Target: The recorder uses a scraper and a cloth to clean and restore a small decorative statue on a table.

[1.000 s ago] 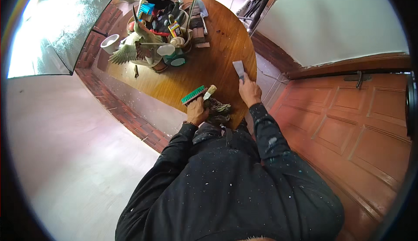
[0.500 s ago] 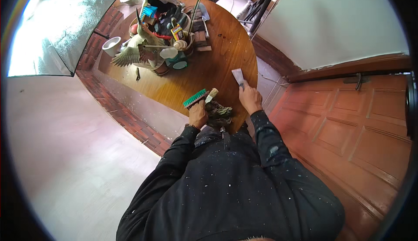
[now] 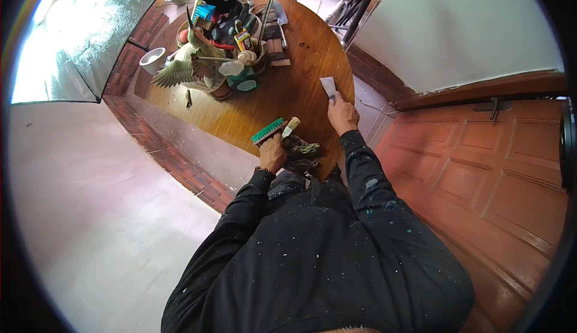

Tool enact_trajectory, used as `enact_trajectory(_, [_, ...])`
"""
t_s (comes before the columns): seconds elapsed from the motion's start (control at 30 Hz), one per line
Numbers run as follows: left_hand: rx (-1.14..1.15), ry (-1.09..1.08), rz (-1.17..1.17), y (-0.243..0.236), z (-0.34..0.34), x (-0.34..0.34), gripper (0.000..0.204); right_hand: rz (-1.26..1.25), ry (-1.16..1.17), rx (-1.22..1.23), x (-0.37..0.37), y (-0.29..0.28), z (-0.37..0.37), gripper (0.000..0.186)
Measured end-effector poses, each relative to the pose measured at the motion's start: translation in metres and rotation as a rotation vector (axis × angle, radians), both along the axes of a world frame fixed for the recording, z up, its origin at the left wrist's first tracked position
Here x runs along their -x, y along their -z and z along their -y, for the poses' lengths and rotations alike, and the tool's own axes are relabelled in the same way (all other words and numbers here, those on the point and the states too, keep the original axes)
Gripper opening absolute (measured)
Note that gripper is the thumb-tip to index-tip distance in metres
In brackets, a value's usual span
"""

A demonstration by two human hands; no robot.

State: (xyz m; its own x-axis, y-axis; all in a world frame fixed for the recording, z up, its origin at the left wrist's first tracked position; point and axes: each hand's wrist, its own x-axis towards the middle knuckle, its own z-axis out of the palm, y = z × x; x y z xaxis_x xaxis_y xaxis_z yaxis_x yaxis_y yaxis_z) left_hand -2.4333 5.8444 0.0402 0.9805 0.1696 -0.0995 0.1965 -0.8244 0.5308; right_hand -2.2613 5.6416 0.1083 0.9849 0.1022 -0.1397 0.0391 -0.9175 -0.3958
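Note:
My left hand (image 3: pixel 272 153), with a beaded band at its wrist, grips a scrub brush (image 3: pixel 268 131) with green bristles turned up and away from me. A crumpled dark and greenish rag (image 3: pixel 300 149) lies at the near table edge, right beside that hand. Against the rag and the brush rests a pale, short paintbrush-like piece (image 3: pixel 291 127). Further right, my right hand (image 3: pixel 343 115) is closed round a putty knife (image 3: pixel 328 85), its light flat blade pointing away from me over the table's right side. The knife's handle is mostly hidden in my fingers.
The wooden table (image 3: pixel 309 62) has a rounded right edge. At its far left stand a bird figure (image 3: pixel 191 71), a yellow box (image 3: pixel 243 39), a white cup (image 3: pixel 152 61) and several tools. A reflective panel (image 3: pixel 84 32) hangs left; a reddish door (image 3: pixel 457 152) stands right.
My right hand has moved forward with the putty knife, away from my body. My left hand and the scrub brush have shifted slightly forward and left.

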Motion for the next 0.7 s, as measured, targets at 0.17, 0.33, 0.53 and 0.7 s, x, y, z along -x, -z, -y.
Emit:
enact_trajectory(0.17, [-0.005,-0.019,-0.079,0.007,-0.001,0.003,0.026,-0.171,0.008,0.019,0.058,-0.004,0.03,0.038])
enact_trajectory(0.33, [-0.042,0.009,0.037,0.001,0.001,0.005,0.022,-0.156,0.058,0.04,0.053,0.004,0.043,0.041])
enact_trajectory(0.53, [-0.059,0.007,0.022,0.002,0.003,0.001,0.021,-0.159,0.042,0.07,0.018,0.008,0.042,0.04])
enact_trajectory(0.7, [-0.067,-0.021,-0.008,0.009,0.001,0.003,0.022,-0.197,0.06,0.051,0.036,0.001,0.041,0.034])
